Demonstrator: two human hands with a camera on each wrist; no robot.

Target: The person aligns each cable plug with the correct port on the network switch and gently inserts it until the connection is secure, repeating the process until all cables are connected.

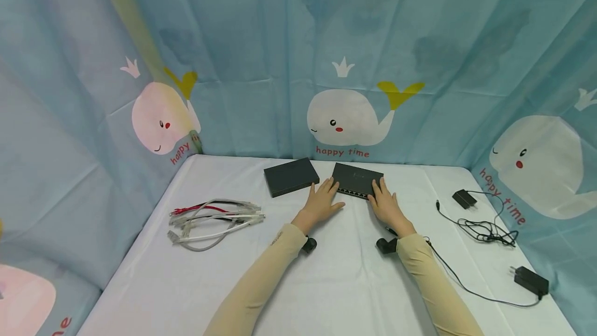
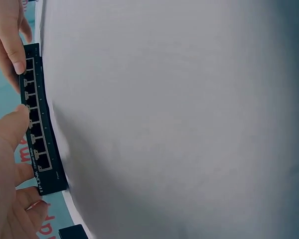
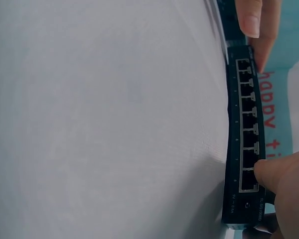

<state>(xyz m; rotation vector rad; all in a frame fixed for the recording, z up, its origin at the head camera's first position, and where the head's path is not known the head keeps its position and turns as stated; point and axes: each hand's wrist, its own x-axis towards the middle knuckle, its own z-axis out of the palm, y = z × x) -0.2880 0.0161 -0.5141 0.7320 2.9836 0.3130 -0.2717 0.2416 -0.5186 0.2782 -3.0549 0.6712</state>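
Note:
A black network switch [image 1: 358,175] with a row of ports along its front lies near the table's back edge. My left hand [image 1: 319,205] is at its left end, fingers extended along that edge and thumb spread out in front. At the right end my right hand [image 1: 388,208] grips the corner, fingers over the side. Its thumb presses on the port face in the right wrist view, where the switch [image 3: 234,149] shows its ports. A second black box [image 1: 291,176] of similar size lies just left of the switch, turned at an angle.
A bundle of grey, white and red network cables [image 1: 216,222] lies at left. On the right are a black power adapter [image 1: 464,199] with coiled cord and another adapter [image 1: 530,280], whose cord runs towards my right wrist. A whale-print curtain [image 1: 261,66] hangs behind the white table [image 1: 340,284].

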